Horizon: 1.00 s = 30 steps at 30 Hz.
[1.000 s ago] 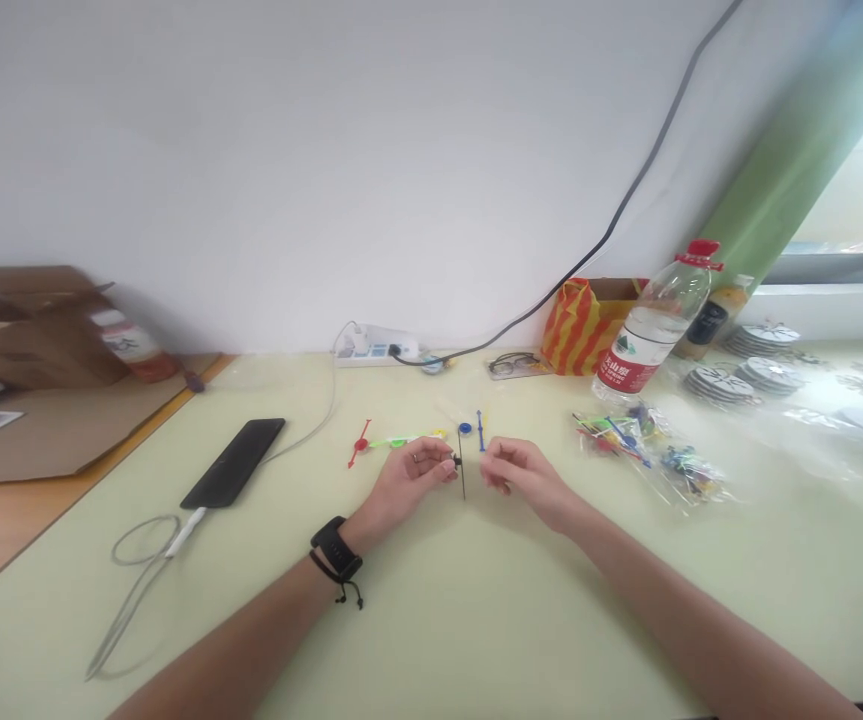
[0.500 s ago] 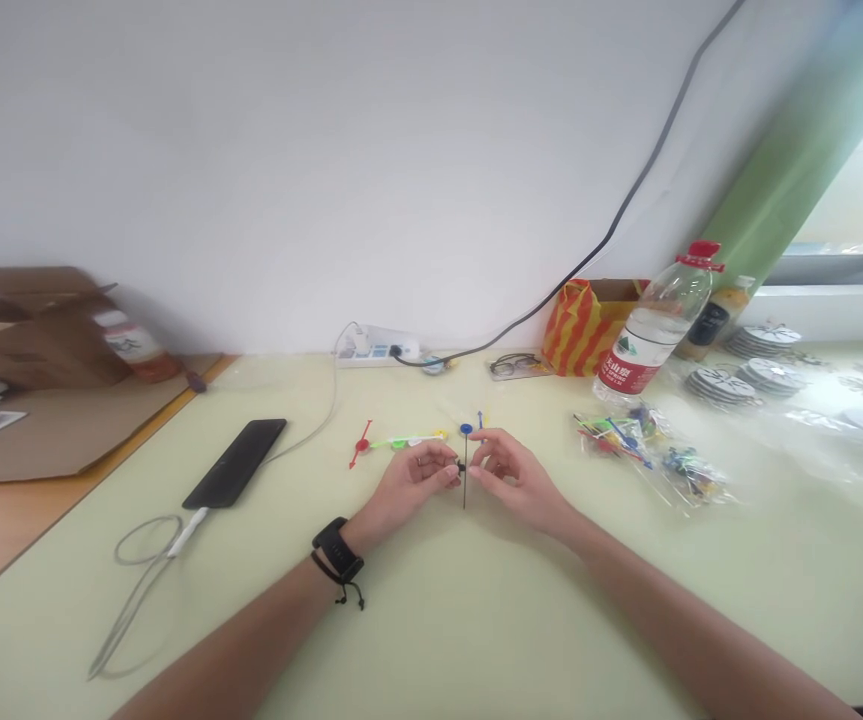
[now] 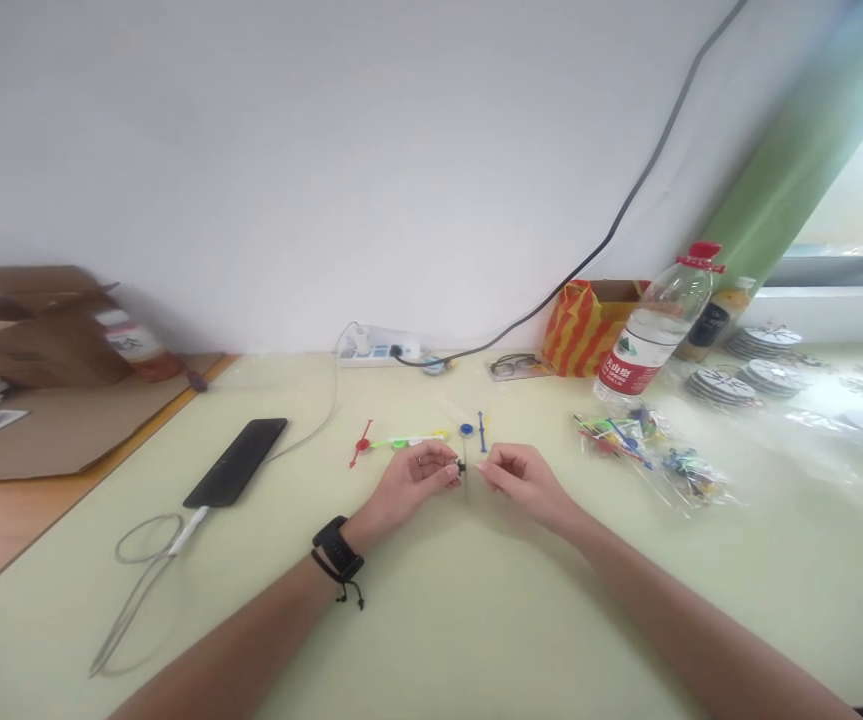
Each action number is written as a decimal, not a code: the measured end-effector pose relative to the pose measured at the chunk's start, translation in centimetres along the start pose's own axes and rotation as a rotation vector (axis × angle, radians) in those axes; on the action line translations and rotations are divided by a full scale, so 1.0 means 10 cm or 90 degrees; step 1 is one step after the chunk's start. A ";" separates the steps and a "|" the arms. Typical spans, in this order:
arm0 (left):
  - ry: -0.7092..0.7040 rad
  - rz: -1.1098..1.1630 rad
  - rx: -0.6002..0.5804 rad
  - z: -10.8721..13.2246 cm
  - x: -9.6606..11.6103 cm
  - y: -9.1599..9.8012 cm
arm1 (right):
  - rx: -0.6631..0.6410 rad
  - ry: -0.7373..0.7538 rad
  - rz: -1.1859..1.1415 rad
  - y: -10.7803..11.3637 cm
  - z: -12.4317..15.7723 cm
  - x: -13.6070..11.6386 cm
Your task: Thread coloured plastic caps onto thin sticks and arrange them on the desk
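A small black part (image 3: 462, 467) is pinched between the thumb and fingers of my left hand (image 3: 420, 478). A thin dark pointer (image 3: 465, 485) shows faintly beside it, smeared by motion. Just to the right, my right hand (image 3: 517, 480) has its fingers curled in and the thumb against the index finger; nothing shows between them. Beyond the hands lie a blue round piece (image 3: 466, 430) and a blue double-ended arrow (image 3: 482, 432). Left of these are a red arrow spinner (image 3: 362, 444) and green and yellow pieces (image 3: 401, 442), partly behind my left hand.
Clear bags of coloured parts (image 3: 626, 440) lie to the right, near a large water bottle (image 3: 641, 340) and a striped bag (image 3: 585, 325). Stacked white discs (image 3: 722, 387) stand farther right. A black phone (image 3: 236, 463) with a cable is at left; a power strip (image 3: 378, 347) lies against the wall.
My right hand has drawn slightly down and right, its fingers curling closed. The pointer, sharp and upright before, is now blurred. My left hand keeps its place.
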<state>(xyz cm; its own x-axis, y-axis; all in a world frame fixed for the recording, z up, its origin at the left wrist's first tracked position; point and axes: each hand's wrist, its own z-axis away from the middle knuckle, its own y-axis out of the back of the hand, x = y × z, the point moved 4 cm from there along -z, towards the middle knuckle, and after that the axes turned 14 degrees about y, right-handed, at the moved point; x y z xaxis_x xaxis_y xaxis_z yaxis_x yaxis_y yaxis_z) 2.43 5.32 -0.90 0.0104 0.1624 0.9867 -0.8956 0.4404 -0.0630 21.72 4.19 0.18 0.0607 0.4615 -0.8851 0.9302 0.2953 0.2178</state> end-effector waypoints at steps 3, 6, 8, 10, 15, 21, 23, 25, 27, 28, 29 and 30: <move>-0.010 -0.003 -0.013 0.01 0.02 -0.01 | 0.019 0.020 -0.007 -0.03 0.00 -0.03; -0.010 -0.007 -0.022 0.01 0.03 -0.03 | -0.001 0.026 -0.003 -0.07 0.01 -0.04; -0.009 -0.009 -0.025 0.01 0.04 -0.03 | -0.018 0.022 0.003 -0.09 0.02 -0.04; -0.008 -0.010 -0.027 0.01 0.03 -0.03 | -0.029 0.024 0.011 -0.10 0.02 -0.03; -0.006 -0.007 -0.020 0.01 0.03 -0.02 | -0.016 0.063 0.057 -0.08 0.05 -0.03; 0.000 -0.006 -0.018 0.02 0.03 -0.01 | 0.022 0.086 0.109 -0.05 0.08 -0.01; -0.001 -0.008 -0.011 0.01 0.02 -0.01 | -0.017 0.041 0.086 -0.06 0.07 0.03; -0.002 -0.010 -0.002 0.01 0.01 0.00 | -0.061 -0.009 0.053 -0.07 0.05 0.05; -0.005 -0.011 -0.002 0.00 0.01 0.00 | -0.055 -0.024 0.029 -0.07 0.03 0.04; -0.008 -0.011 -0.005 0.00 0.00 0.00 | -0.037 -0.018 0.021 -0.06 0.02 0.03; -0.010 -0.011 -0.008 0.00 0.00 0.00 | -0.021 -0.009 0.010 -0.06 0.01 0.02; -0.012 -0.012 -0.012 0.00 0.00 0.00 | -0.008 -0.002 -0.003 -0.06 0.01 0.00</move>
<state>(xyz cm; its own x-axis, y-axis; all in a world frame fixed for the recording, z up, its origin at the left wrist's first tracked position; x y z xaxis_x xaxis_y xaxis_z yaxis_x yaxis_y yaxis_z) 2.46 5.30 -0.86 0.0188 0.1378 0.9903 -0.8870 0.4593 -0.0471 21.14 3.96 -0.03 0.0577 0.4573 -0.8874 0.9256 0.3085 0.2192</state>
